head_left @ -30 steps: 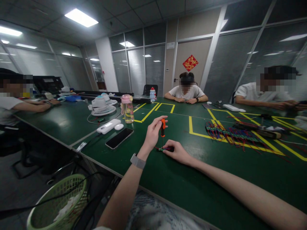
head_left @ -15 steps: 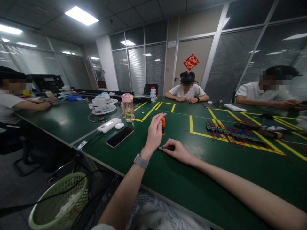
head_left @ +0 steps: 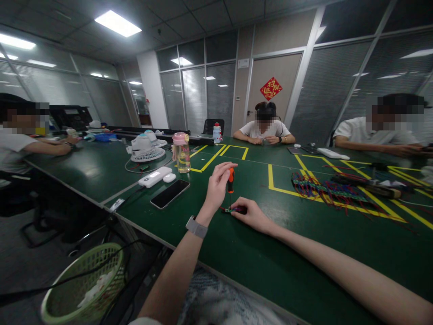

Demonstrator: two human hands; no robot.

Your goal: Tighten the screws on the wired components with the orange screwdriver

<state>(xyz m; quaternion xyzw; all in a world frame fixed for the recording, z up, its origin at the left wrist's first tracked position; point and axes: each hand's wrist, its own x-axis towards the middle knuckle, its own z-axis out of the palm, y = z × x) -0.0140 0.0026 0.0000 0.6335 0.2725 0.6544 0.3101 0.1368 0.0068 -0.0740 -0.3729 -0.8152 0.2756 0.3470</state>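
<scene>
An orange and black screwdriver (head_left: 231, 181) stands nearly upright, its thin shaft pointing down at a small green circuit board (head_left: 227, 211). My left hand (head_left: 218, 183), with a grey watch band on the wrist, has its thumb and fingers at the handle's top. The board lies low over the table, with red and dark wires beside it. Pinching the board's right end and the wires is my right hand (head_left: 249, 212), its forearm reaching in from the lower right. Whether the tip sits in a screw is too small to tell.
Left of my hands lie a phone (head_left: 170, 193), a white power bank (head_left: 154, 177) and a pink-lidded bottle (head_left: 181, 152). Several wired boards (head_left: 331, 189) lie in a row on the right. A green basket (head_left: 84, 284) stands on the floor. Several people sit around the green table (head_left: 304, 253).
My left hand has tilted slightly left from the screwdriver, so more of the handle and board show. The right hand keeps its hold on the board. The whole view has shifted a little.
</scene>
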